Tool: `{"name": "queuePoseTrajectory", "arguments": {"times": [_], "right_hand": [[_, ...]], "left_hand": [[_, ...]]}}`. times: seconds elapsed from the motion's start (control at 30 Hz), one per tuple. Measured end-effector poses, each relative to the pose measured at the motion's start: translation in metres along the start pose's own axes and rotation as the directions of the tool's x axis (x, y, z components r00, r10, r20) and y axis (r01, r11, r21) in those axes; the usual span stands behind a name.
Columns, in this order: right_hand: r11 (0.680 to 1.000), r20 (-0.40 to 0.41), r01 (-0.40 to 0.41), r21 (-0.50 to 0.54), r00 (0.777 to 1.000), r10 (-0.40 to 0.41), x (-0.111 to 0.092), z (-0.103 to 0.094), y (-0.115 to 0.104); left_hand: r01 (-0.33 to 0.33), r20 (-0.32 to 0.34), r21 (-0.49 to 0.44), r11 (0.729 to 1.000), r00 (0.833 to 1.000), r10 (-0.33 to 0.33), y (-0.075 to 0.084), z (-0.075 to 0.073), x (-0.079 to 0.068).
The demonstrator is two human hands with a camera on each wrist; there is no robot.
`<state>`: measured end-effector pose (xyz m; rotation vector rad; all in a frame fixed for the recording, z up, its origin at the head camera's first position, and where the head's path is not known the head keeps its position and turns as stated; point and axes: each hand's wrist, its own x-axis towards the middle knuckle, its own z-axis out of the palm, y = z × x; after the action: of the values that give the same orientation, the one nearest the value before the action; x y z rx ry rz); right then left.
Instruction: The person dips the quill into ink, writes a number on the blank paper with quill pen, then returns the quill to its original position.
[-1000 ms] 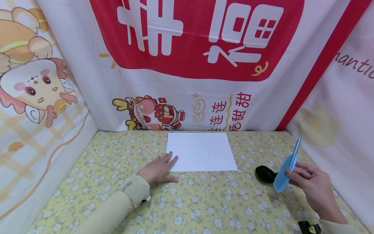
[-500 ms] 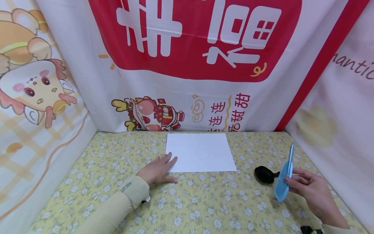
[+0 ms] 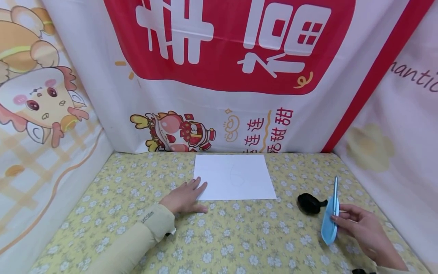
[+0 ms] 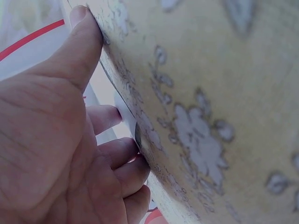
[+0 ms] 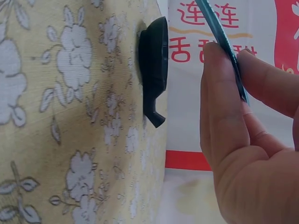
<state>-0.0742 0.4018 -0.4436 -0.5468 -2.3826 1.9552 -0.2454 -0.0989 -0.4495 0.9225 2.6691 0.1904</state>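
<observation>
A white sheet of paper lies on the flowered cloth, with a faint curved line drawn on it. My left hand rests spread at its lower left corner, fingertips on the paper and thumb on the cloth. My right hand pinches a thin, flat, light-blue object between thumb and fingers. It stands on edge, with a narrow shiny strip pointing up; its kind is not clear. In the right wrist view this blue object appears edge-on. Just beyond it lies a small black round-bowled object with a short handle.
The yellow flowered cloth covers the tabletop. A white and red printed curtain hangs at the back edge, with more printed cloth along the left side and a pale drape on the right.
My right hand has lowered the blue object slightly toward me and turned it more upright, its tip swinging left. The left hand, paper and black object stay in place.
</observation>
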Motion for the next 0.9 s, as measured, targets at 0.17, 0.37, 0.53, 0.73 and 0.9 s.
{"name": "queuePoseTrajectory", "arguments": {"times": [0.17,0.37,0.53,0.73,0.9], "right_hand": [[0.999,0.008,-0.014,-0.046,1.000,0.015,0.001,0.002,0.003],[0.995,-0.002,-0.050,-0.081,0.999,0.050,0.002,0.003,0.006],[0.991,0.018,-0.053,-0.123,0.998,0.056,0.001,0.006,0.010],[0.987,0.034,-0.056,-0.153,0.997,0.062,0.000,0.007,0.014],[0.982,0.049,-0.090,-0.168,0.994,0.100,0.000,0.007,0.016]], "left_hand": [[0.013,0.006,0.002,1.000,1.000,-0.013,0.000,0.001,0.001],[0.002,0.001,0.008,1.000,1.000,-0.002,-0.002,0.001,0.002],[0.013,0.003,0.029,0.999,1.000,-0.013,-0.003,0.000,0.003],[0.016,0.005,0.024,1.000,1.000,-0.016,-0.004,0.000,0.005],[0.009,0.004,0.033,0.999,1.000,-0.009,-0.003,0.002,0.005]]}}
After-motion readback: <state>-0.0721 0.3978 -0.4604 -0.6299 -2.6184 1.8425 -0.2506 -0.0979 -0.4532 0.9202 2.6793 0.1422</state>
